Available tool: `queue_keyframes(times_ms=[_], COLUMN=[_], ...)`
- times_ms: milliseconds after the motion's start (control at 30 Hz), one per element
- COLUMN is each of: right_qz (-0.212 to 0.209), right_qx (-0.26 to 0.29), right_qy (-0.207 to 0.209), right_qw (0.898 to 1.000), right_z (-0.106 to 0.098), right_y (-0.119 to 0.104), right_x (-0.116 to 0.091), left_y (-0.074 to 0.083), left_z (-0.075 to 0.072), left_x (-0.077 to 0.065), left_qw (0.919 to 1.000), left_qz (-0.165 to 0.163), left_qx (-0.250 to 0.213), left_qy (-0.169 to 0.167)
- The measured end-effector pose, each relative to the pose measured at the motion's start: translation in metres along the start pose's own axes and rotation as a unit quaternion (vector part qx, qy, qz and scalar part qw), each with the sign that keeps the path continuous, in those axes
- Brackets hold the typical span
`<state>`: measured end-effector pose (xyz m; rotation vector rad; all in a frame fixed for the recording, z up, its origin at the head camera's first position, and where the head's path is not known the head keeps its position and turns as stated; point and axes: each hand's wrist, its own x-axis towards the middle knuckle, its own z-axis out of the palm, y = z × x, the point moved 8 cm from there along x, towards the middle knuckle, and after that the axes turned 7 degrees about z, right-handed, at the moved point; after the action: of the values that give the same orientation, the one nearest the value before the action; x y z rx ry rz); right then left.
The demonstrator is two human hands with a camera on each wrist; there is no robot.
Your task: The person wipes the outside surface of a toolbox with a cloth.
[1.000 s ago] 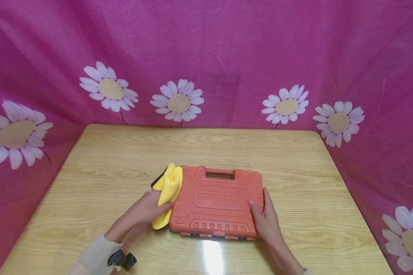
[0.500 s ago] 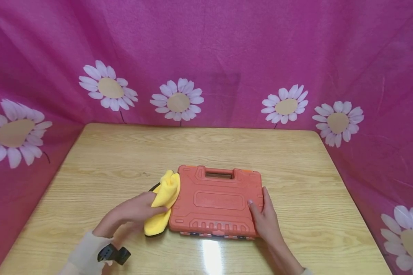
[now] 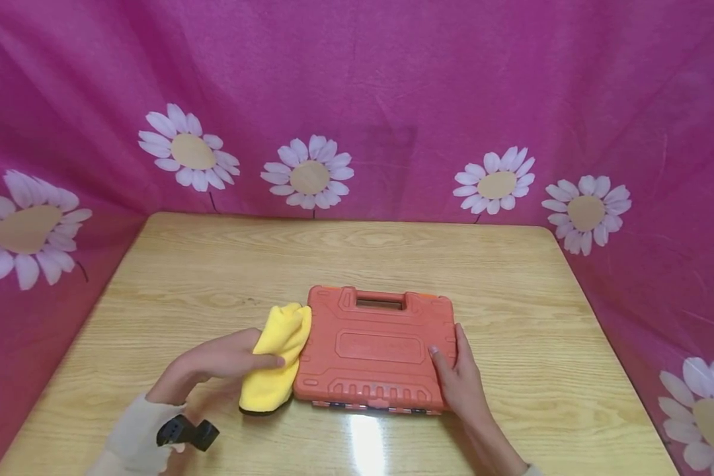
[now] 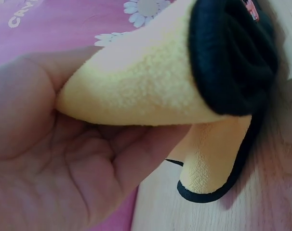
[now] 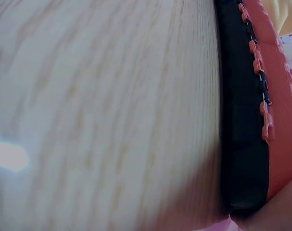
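Note:
A red plastic tool case (image 3: 379, 347) lies flat on the table, its handle on the far side. The right wrist view shows its black lower half (image 5: 245, 144) and hinged near edge. My right hand (image 3: 461, 377) grips the case's right side, thumb on the lid and fingers along the edge. My left hand (image 3: 226, 357) pinches a bunched yellow cloth (image 3: 276, 360) against the case's left side. In the left wrist view the folded cloth (image 4: 141, 72) with its black border sits between thumb and fingers, a dark inner side showing.
The light wood table (image 3: 226, 264) has rounded far corners. Pink curtains (image 3: 357, 79) printed with daisies rise at its back and sides. A black device (image 3: 187, 433) is strapped at my left wrist. Light glares off the table in front of the case.
My left hand has slid the cloth toward me and a little left along the case's left side. The right hand and the tool case have stayed in place.

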<state>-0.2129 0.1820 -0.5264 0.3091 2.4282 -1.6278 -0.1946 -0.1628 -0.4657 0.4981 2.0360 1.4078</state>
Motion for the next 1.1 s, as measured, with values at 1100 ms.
queue_keyframes(times_ms=[1100], right_qz=[0.03], right_qx=[-0.018], right_qy=[-0.009], right_qw=[0.999], right_z=[-0.002], right_y=[0.005], right_x=[0.001], left_y=[0.018], left_z=[-0.036], left_x=[0.01], left_qw=[0.9821], left_qz=[-0.001], left_qx=[0.007], left_qy=[0.188])
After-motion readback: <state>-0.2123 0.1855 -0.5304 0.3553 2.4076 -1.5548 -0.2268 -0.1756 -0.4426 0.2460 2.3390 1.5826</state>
